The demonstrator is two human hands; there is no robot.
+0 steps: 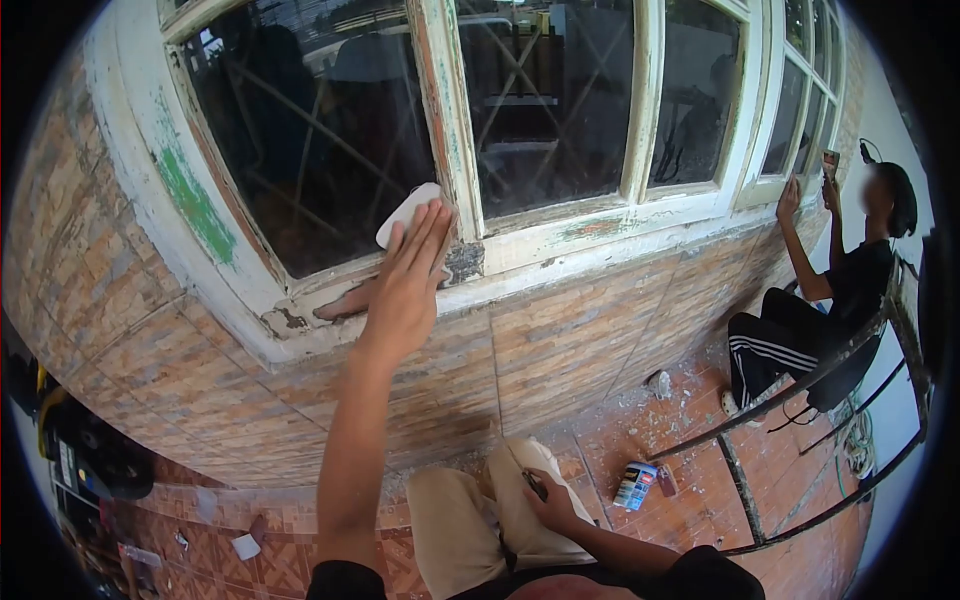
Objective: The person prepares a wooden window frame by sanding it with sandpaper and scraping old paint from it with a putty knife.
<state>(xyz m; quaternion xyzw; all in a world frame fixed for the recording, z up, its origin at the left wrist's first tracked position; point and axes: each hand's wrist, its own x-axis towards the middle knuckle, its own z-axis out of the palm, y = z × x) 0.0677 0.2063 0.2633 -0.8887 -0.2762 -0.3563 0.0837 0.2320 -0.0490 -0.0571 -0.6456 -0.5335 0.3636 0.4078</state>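
My left hand (pixel 408 265) presses a white, flat, round-ended pad (pixel 410 216) against the lower corner of the window frame, fingers laid over it. Behind the pad is the dark window pane (pixel 320 130). The wooden frame (pixel 455 130) around it has worn, flaking white paint. A dark bare patch (pixel 464 262) shows on the sill just right of my fingers. Low down, my right hand (pixel 556 506) rests at my knee, fingers closed around a small dark object (pixel 536 484) whose kind I cannot tell.
A stone-patterned wall (pixel 560 340) runs below the sill. At right another person (pixel 850 290) sits working at the frame, holding a tool (pixel 830 165). A paint can (pixel 635 486) stands on the tiled floor beside a metal railing (pixel 780 395). Paint chips (pixel 665 405) litter the floor.
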